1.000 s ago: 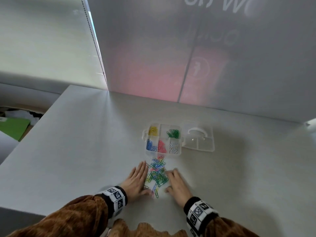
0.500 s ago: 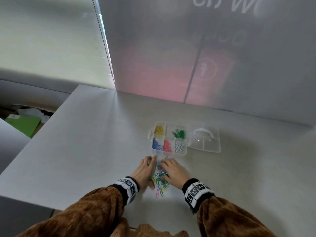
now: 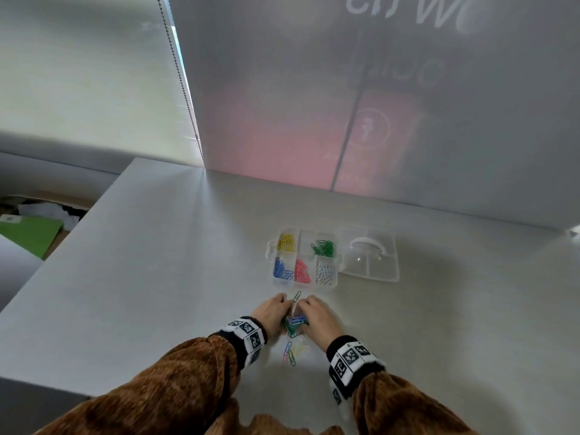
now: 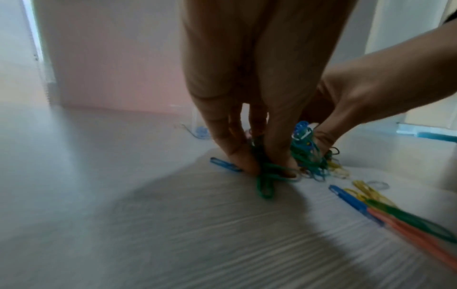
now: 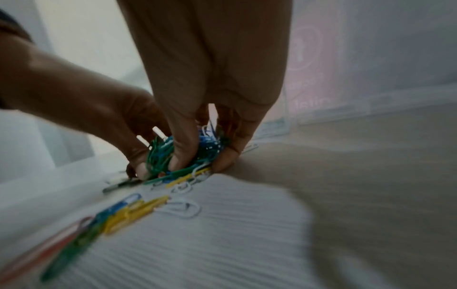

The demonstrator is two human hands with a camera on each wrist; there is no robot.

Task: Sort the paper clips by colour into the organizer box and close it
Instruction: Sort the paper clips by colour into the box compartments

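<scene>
The clear organizer box [image 3: 273, 246] lies open, its lid [image 3: 370, 262] flat to the right. Its compartments hold yellow [image 3: 286, 242], green [image 3: 323, 248], blue [image 3: 281, 271], red [image 3: 302, 271] and white clips [image 3: 324, 273]. Just in front of it, my left hand [image 3: 273, 315] and right hand [image 3: 317, 318] squeeze a mixed heap of paper clips [image 3: 294, 324] between them. In the wrist views the left fingertips [image 4: 245, 164] and right fingertips [image 5: 178, 162] dig down into the heap [image 5: 160, 154]. One green clip [image 3: 296, 297] sticks out beyond the fingers.
Several loose clips [image 3: 291, 353] lie on the white table [image 3: 157, 277] nearer to me than the heap. A frosted partition [image 3: 408, 105] stands behind the box. The table's left edge drops off to a green sheet [image 3: 28, 233] below.
My hands came together from either side of the spread clips, bunching them into a tight raised heap. A few clips were left behind near my wrists.
</scene>
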